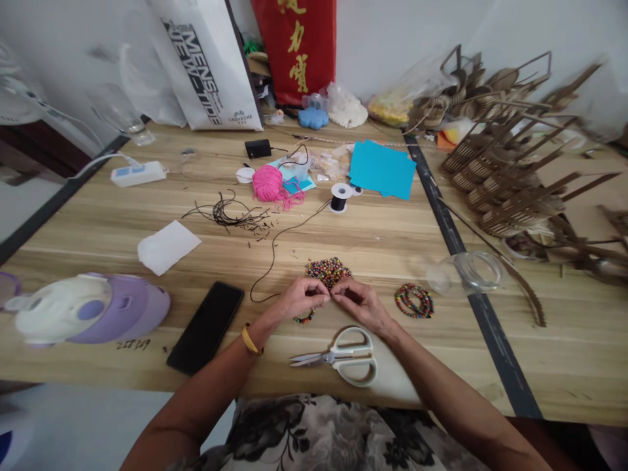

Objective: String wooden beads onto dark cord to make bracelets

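Observation:
My left hand (pixel 307 296) is pinched closed at the cord, its fingertips almost meeting those of my right hand. A short string of beads (pixel 305 318) hangs below the left palm onto the table. The thin black cord (pixel 273 252) runs from a white spool (pixel 339 197) and disappears behind that hand. Thumb and finger of my right hand (pixel 360 302) are also pinched together; whatever is between them is too small to make out. Just beyond both hands lies a pile of multicoloured beads (pixel 328 269). Scissors with pale handles (pixel 338 357) lie nearer to me, blades pointing left.
Coiled bead strings (pixel 415 301) lie to the right, near a clear round container (pixel 478 271). On the left are a black phone (pixel 206 327) and a purple-and-white bottle (pixel 118 307). Black cord pieces (pixel 233 214), pink yarn (pixel 268 183), blue sheets (pixel 383 170) and woven baskets (pixel 505 176) sit farther back.

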Demonstrator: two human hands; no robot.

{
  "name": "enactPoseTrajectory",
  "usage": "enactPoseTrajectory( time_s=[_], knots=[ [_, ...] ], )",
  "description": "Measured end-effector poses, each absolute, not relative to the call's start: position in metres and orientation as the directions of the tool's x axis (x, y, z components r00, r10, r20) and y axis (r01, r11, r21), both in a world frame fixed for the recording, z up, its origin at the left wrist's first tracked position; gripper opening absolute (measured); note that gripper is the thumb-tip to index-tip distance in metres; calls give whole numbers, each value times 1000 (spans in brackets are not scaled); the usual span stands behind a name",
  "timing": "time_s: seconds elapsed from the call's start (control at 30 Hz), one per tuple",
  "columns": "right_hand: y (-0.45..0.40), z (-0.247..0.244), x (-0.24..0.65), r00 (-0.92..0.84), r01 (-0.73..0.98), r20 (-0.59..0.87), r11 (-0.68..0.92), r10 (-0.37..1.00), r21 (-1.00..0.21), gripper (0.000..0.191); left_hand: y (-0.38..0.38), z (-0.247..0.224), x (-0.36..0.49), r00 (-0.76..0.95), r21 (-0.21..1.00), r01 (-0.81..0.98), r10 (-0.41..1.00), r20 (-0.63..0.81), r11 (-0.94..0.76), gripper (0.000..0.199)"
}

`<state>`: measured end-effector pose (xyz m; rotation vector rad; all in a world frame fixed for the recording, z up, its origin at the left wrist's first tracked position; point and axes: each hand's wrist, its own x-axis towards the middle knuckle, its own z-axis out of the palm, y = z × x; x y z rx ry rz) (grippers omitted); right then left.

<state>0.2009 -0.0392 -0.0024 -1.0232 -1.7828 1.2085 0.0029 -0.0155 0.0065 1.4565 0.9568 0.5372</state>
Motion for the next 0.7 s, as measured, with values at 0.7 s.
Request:
enactPoseTrajectory(
  time_s=[0.7],
  knots=[
    [-39,-2,200,-409,175,122,209,904,-962,17,-16,9,3,540,969,228,815,-211,100,17]
  ],
)
